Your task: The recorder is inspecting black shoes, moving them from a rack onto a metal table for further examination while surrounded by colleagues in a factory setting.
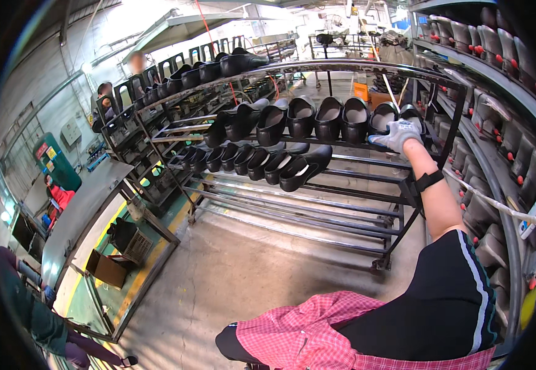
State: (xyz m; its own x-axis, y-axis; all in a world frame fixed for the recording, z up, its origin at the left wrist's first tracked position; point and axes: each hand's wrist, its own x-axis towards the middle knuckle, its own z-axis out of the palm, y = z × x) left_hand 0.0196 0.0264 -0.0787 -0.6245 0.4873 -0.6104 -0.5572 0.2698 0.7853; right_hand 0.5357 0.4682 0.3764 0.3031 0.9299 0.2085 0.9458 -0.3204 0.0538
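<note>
Pink checked cloth (pixel 317 327) is seen nearest. Black shoes (pixel 383 115) at the right edge of the rack (pixel 452 126) are partly covered by the right hand's (pixel 397 135) gloved fingers (pixel 380 140); whether gripped cannot be told. Open floor (pixel 218 290) is left alongside.

Shoe workshop: racked black shoes (pixel 327 128)

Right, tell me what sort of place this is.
Most likely a shoe-making workshop: rows of black shoes line a metal rack, grey forms resembling shoe lasts fill shelves on the right, and a metal-topped bench stands left.
</note>
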